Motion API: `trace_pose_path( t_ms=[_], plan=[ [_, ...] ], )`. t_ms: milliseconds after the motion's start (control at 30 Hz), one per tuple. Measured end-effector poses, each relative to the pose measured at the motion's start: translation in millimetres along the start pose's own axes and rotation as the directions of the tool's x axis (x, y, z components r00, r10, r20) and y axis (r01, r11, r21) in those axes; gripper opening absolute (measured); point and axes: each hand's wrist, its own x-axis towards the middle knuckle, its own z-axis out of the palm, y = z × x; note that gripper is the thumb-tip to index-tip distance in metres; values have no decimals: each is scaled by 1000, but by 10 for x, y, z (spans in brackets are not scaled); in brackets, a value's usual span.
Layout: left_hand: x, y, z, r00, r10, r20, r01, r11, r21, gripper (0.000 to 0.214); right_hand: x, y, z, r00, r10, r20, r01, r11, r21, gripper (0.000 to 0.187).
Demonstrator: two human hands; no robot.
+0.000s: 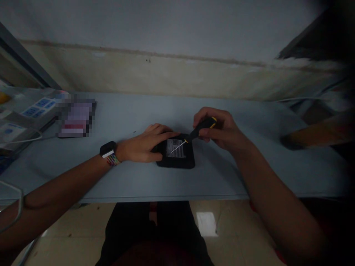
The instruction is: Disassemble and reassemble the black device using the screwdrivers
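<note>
I record an indoor work station resembling a small repair workshop; a home or office cannot be excluded. I base this on the long pale-blue worktop along a stained wall, the glossy tiled floor, and the screwdriver in my right hand over a labelled black device.

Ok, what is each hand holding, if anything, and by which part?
The right hand grips a screwdriver by its black-and-yellow handle. The left hand lies on the left part of a black device; whether it grips cannot be told.
</note>
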Motion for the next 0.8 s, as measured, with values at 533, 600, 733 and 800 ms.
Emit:
trace_pose_path(
  t_ms=[533, 600, 733, 800],
  plan=[
    [-21, -3, 13, 999, 17, -27, -17, 1000, 2, 80, -12, -220, 207, 989, -117, -87, 102, 982, -158, 28],
    [-19, -11, 18, 999, 31, -33, -30, 999, 16, 78, 29, -259, 279, 984, -156, -83, 142, 978, -156, 24],
    [-24, -13, 10, 998, 40, -40, -38, 999, 36, 69, 139, -367, 422, 973, -230, -14, 224, 961, -164, 23],
    [-33, -5, 3, 999, 22, -42, -21, 999, 36, 63, 194, -433, 482, 971, -234, 49, 239, 955, -173, 24]
  ],
)
